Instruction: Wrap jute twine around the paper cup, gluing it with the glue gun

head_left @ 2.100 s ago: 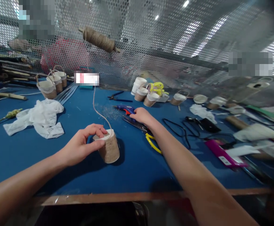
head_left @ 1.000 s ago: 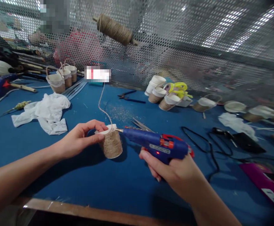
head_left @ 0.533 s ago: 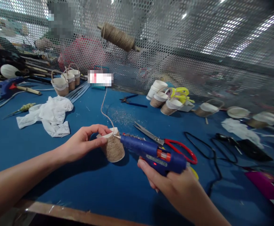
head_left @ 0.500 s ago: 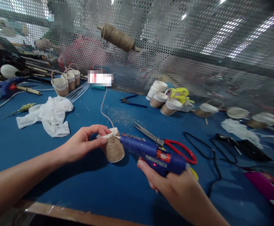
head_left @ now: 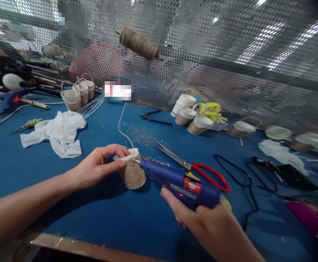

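Note:
My left hand [head_left: 101,163] pinches the rim of a small twine-wrapped cup [head_left: 134,175], which leans on the blue table with its white mouth toward the back left. In my right hand [head_left: 199,218] is a blue glue gun [head_left: 179,180], a red light glowing on its side. The metal nozzle points left and meets the cup just under the rim, by the end of a thin twine [head_left: 122,123]. This strand runs up toward a twine spool [head_left: 139,43] mounted on the mesh. Red-handled scissors [head_left: 210,176] lie open behind the glue gun.
Blue pliers [head_left: 156,118] lie mid-table. White lace cloth [head_left: 60,134] is at left, near small handled baskets [head_left: 71,100] and another glue gun [head_left: 11,100]. More wrapped cups [head_left: 199,124] stand at back right. A black cord [head_left: 249,182] loops on the right. Perforated mesh rises behind.
The glue gun's nozzle has shifted very slightly down against the cup. My left hand keeps its hold. The whole view has drifted a little, with things appearing slightly further right.

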Motion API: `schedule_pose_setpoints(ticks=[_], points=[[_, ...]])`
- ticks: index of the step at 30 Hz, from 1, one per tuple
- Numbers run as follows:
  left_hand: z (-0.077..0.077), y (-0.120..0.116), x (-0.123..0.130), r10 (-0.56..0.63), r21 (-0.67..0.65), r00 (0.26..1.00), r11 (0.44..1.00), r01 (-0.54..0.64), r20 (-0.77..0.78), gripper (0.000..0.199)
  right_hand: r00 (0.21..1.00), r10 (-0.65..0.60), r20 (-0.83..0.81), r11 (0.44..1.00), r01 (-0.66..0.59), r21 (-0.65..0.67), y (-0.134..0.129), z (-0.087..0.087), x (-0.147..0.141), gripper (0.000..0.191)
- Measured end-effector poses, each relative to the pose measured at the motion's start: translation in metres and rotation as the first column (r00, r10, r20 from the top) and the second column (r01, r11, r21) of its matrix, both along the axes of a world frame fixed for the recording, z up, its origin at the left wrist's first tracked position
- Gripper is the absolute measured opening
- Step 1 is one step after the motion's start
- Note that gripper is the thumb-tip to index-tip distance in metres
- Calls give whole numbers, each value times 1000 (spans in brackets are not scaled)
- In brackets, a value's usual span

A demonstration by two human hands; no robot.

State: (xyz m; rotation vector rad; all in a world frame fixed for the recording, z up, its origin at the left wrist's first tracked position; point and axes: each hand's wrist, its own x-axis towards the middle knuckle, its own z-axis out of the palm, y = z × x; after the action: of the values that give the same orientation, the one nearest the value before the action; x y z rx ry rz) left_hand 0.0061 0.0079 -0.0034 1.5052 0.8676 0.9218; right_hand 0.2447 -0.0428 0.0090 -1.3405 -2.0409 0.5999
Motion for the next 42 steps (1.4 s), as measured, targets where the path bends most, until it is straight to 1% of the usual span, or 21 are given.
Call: schedule_pose_setpoints(ticks=[3, 5, 7, 9, 13, 15, 19, 23, 27, 29, 31, 33, 36, 39, 42], points=[[0, 0, 0, -5, 12, 1000, 1000, 5, -12, 14, 998, -6, 64, 1000, 6, 3, -1, 11, -1, 15], [0, 0, 0, 3, 24, 1000, 1000, -3, -23, 12, 996, 3, 89, 999, 1, -38, -3, 17, -3, 14], [1, 0, 0, 10, 36, 999, 999, -9, -35, 11, 996, 19, 88, 997, -13, -74, -4, 19, -4, 13], [1, -1, 0, 11, 41, 999, 999, -9, -40, 9, 998, 12, 65, 998, -8, -56, -4, 17, -4, 12], [1, 0, 0, -4, 35, 1000, 999, 5, -30, 12, 998, -13, 59, 999, 10, 46, -2, 10, -3, 12], [1, 0, 0, -10, 41, 1000, 999, 11, -27, 12, 997, -17, 81, 998, 12, 58, -2, 9, -4, 11], [0, 0, -1, -8, 38, 1000, 999, 9, -21, 12, 996, -48, 74, 996, 42, 74, -3, 10, -4, 15], [0, 0, -1, -53, 13, 999, 999, 53, 10, 11, 988, 24, 149, 999, -29, 32, -1, 7, 4, 14], [-1, 0, -2, -90, -3, 995, 996, 90, 40, 9, 988, -28, 154, 999, 24, 31, 1, 3, 12, 24], [-2, 0, -2, -100, -2, 994, 995, 100, 54, 8, 988, -49, 145, 999, 50, 0, 1, 4, 11, 28], [-1, -1, -3, -106, -2, 992, 994, 107, 65, 10, 989, -79, 126, 995, 85, -44, 1, 7, 8, 29], [-1, -1, -4, -112, -5, 991, 994, 113, 67, 11, 991, -97, 90, 992, 103, -67, 1, 9, 5, 25], [0, -1, -4, -117, -10, 991, 993, 118, 63, 9, 996, -67, 65, 996, 70, -59, 0, 9, 2, 23], [0, -1, -3, -125, -14, 990, 992, 126, 67, 8, 995, -41, 87, 998, 44, -33, -1, 5, 3, 29], [0, -1, -3, -137, -22, 987, 990, 139, 80, 8, 994, -47, 101, 998, 52, -41, 0, 5, 5, 27]])
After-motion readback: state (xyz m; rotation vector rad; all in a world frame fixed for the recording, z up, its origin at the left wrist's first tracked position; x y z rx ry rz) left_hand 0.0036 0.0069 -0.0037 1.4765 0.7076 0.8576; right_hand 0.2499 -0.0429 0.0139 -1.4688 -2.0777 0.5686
